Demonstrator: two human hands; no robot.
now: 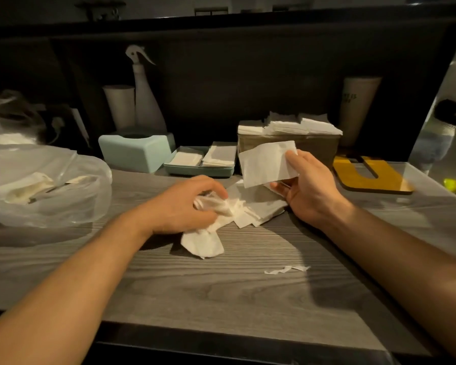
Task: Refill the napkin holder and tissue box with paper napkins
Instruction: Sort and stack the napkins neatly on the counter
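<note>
At the left edge of the frame, a clear plastic bag (37,180) with paper scraps inside is seen lying on the grey wood-grain desk (221,291). Further right, toward the back, a pale teal tissue box (134,151) is placed, with a white paper cup (120,106) and a white spray bottle (145,93) standing behind it. Just beside the box, a shallow teal tray (199,170) is set, and two flat stacks of napkins are held in it. In the middle of the frame, a crumpled napkin (208,233) is gripped by the left hand (179,206), whose fingers are curled around it; the lower end of the napkin rests on the desk. A loose pile of flat napkins (258,204) is spread on the desk between the hands. A single flat napkin (266,163) is pinched between thumb and fingers of the right hand (308,185) and held up above the pile. Behind it, the brown napkin holder (316,148) is seen, topped with stacked white napkins (295,125). A torn paper strip (287,270) lies on the desk lower down. At right, a yellow board (371,177) lies flat, and a tall paper cup (358,106) stands behind it.
</note>
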